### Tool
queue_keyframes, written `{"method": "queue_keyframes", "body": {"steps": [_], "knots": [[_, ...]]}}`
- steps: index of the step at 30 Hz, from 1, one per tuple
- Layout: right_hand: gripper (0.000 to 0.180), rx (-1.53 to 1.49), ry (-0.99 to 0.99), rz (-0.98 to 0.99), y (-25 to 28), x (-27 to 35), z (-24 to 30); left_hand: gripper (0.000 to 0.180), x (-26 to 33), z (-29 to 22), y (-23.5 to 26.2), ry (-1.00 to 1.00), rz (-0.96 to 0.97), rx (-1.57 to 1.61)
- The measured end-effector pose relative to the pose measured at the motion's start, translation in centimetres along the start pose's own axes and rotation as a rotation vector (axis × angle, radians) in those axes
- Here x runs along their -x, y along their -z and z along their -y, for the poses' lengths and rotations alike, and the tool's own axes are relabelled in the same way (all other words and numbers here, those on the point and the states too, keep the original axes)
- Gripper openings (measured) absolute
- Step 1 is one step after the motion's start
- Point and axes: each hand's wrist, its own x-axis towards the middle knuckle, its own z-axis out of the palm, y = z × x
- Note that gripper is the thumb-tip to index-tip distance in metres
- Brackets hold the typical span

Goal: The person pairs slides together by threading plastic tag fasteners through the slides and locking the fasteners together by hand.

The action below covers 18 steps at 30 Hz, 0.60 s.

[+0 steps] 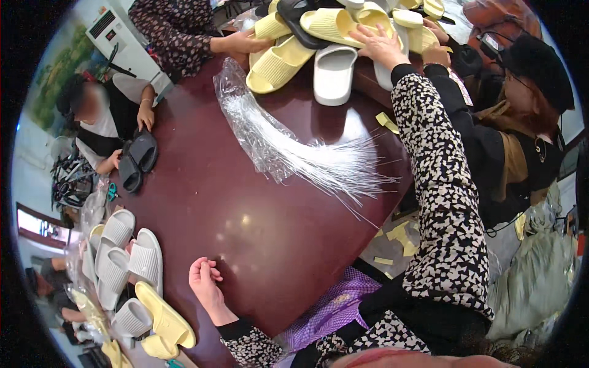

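Note:
My right arm reaches across to a pile of slippers at the far edge of the table. There my right hand (379,48) grasps a yellow slipper (331,24), its fingers laid over one end. Under and beside it lie a white slipper (334,75), a black slipper (297,17) and another ribbed yellow slipper (281,63). My left hand (207,285) rests low over the near left part of the table, fingers curled in with nothing visible in them. Grey and yellow slippers (146,257) lie to its left.
A bundle of thin white ties (319,153) in clear plastic lies across the dark red table (202,178). At the left a person handles black slippers (138,159). Another person's hand (245,43) touches the pile, and a person in black (478,141) sits close at the right.

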Motion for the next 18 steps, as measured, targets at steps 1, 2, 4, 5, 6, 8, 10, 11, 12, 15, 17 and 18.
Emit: {"method": "queue_keyframes", "body": {"steps": [1, 2, 4, 5, 6, 8, 10, 11, 12, 15, 17, 18], "knots": [[0.067, 0.020, -0.025, -0.005, -0.3, -0.2, -0.5, 0.011, 0.0, 0.0, 0.1, 0.001, 0.004, 0.001], [0.068, 0.040, -0.050, -0.008, -0.6, -0.3, -0.9, 0.011, 0.0, 0.0, 0.2, 0.002, -0.005, 0.001], [0.069, 0.056, -0.066, -0.009, -1.3, -1.1, -1.2, 0.012, 0.0, 0.1, 0.3, 0.006, 0.005, -0.007], [0.070, 0.100, -0.091, -0.026, -1.6, -1.4, -1.6, 0.012, 0.0, 0.2, 0.2, 0.013, 0.016, -0.010], [0.070, 0.145, -0.117, -0.040, -2.1, -1.6, -1.9, 0.012, -0.1, 0.3, -0.1, 0.022, 0.015, -0.012], [0.071, 0.176, -0.133, -0.025, -2.2, -1.0, -1.0, 0.014, -0.2, 0.3, 0.0, 0.008, 0.031, -0.025], [0.057, 0.300, -0.040, -0.272, -1.1, -0.4, -0.8, 0.015, -0.4, 0.3, 0.3, 0.030, 0.040, -0.051], [0.048, -0.137, 0.112, -0.468, -0.3, 0.5, -0.8, 0.015, -0.5, 0.4, 0.4, -0.006, 0.049, -0.051], [0.040, -0.581, 0.247, -0.652, 0.7, 1.7, -0.7, 0.016, -0.5, 0.4, 0.5, -0.042, 0.061, -0.047], [0.050, -0.298, 0.128, -0.523, 1.4, 3.5, 0.9, 0.018, -0.8, 0.5, -0.1, -0.054, 0.067, -0.034], [0.055, -0.134, 0.078, -0.458, 1.3, 5.2, 0.6, 0.018, -1.1, 1.3, -1.2, -0.034, 0.085, -0.027], [0.058, -0.212, 0.128, -0.432, 1.1, 6.0, 2.0, 0.018, -0.9, 0.6, -0.4, -0.046, 0.068, -0.038]]}}
